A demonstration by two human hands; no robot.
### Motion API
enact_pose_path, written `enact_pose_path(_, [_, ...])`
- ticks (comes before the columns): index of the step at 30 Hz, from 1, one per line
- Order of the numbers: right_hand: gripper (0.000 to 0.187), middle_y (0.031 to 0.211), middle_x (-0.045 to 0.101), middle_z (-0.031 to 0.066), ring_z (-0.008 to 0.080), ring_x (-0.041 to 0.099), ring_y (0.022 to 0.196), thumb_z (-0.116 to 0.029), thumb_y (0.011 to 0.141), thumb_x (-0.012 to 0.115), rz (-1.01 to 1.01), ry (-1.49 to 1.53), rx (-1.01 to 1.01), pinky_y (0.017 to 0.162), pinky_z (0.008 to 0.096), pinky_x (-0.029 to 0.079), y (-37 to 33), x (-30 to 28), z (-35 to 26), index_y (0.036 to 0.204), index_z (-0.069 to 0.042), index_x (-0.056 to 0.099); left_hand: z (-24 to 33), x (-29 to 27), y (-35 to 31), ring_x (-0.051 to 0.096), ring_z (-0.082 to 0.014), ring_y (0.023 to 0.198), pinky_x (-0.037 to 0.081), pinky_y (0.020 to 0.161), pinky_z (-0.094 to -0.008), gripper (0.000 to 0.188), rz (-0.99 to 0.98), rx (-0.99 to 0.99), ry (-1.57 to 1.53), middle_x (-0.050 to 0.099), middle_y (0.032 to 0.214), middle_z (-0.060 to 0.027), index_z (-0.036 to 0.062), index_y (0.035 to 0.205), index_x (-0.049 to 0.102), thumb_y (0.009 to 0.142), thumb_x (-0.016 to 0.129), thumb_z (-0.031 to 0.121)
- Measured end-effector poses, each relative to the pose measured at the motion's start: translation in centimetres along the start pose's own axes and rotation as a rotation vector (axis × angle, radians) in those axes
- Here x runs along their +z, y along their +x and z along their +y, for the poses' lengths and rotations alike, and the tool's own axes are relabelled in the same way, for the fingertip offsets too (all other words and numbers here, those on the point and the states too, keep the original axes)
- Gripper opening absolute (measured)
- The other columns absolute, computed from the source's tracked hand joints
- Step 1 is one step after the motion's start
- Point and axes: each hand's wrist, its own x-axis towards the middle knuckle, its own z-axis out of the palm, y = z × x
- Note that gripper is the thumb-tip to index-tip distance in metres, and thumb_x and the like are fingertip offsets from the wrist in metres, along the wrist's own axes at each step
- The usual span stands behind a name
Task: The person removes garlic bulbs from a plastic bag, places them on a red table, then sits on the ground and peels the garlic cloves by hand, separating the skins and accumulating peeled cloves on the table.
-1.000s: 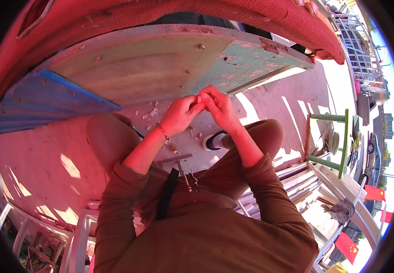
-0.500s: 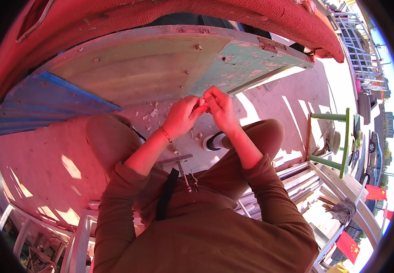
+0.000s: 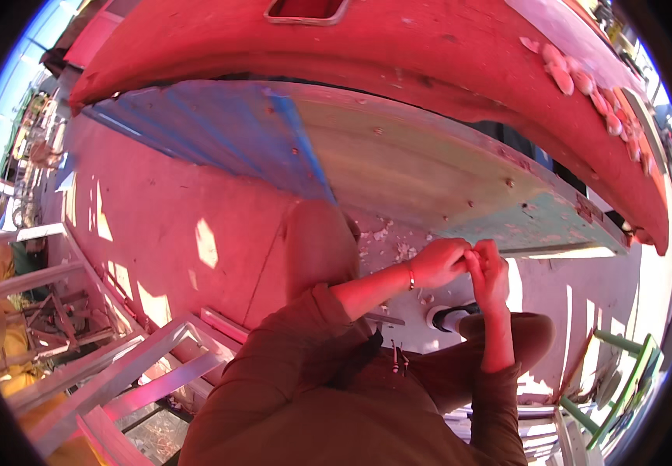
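My left hand [image 3: 438,264] and my right hand [image 3: 490,276] meet over my knees, fingertips pinched together. Between them is a small pale thing that looks like a garlic clove [image 3: 470,255], mostly covered by the fingers. Both hands are closed. Several pinkish-looking garlic cloves [image 3: 584,81] lie in a row on the red cloth [image 3: 398,50] at the upper right. Thin flakes of skin [image 3: 404,250] are scattered on the ground below my hands.
A board panel [image 3: 398,147], part blue, tan and green, stands under the cloth's edge in front of my knees. Pale frames [image 3: 157,365] stack at the lower left. At the right is a green-legged stool [image 3: 623,388]. Sunlit stripes mark the floor [image 3: 157,233].
The view has swung left, so the hands and panel now appear farther right. The cloves on the cloth have come more fully into sight. My fingers stay pinched together.
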Motion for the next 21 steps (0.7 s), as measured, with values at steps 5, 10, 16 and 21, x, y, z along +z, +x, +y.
enact_pose_path(5, [0.019,0.069,0.059,-0.0021,0.003,0.05,0.061,-0.019,0.107,0.056,0.053,0.425,0.114,0.051,0.0222,0.036,-1.4,0.8,2.3,0.093,-0.006,0.054,0.0,1.0,-0.2,0.064,-0.038,0.082,0.048,0.072,-0.0451,0.026,0.003,0.088,-0.124,0.064,0.084,-0.0188,-0.001,0.087,0.06,0.087,0.072,0.022])
enact_pose_path(10, [0.027,0.068,0.047,-0.0073,-0.0012,0.035,0.053,-0.03,0.11,0.051,-0.032,0.565,0.312,0.045,0.0174,0.024,-0.7,0.2,3.8,0.09,-0.011,0.053,-0.2,1.2,-0.4,0.065,-0.0368,0.083,0.048,0.072,-0.0447,0.026,0.029,0.048,-0.129,0.064,0.083,-0.0188,-0.0006,0.085,0.059,0.085,0.073,0.022])
enact_pose_path(16, [0.031,0.064,0.046,-0.0042,0.0033,0.032,0.046,-0.035,0.109,0.052,-0.04,1.071,0.545,0.04,0.0193,0.021,0.4,-1.2,1.9,0.092,-0.009,0.057,-0.5,0.2,-0.9,0.066,-0.0368,0.092,0.051,0.08,-0.0473,0.032,-0.051,-0.191,0.161,0.067,0.097,-0.0179,0.0016,0.093,0.066,0.083,0.076,0.03])
enact_pose_path(21, [0.029,0.065,0.051,-0.0001,0.0036,0.032,0.046,-0.032,0.109,0.052,-0.055,0.95,0.426,0.039,0.0189,0.021,0.2,-3.5,-1.2,0.092,-0.008,0.058,-2.8,2.0,-1.3,0.067,-0.0371,0.096,0.052,0.084,-0.0472,0.036,-0.122,-0.128,0.436,0.068,0.106,-0.0166,0.004,0.097,0.07,0.081,0.078,0.036])
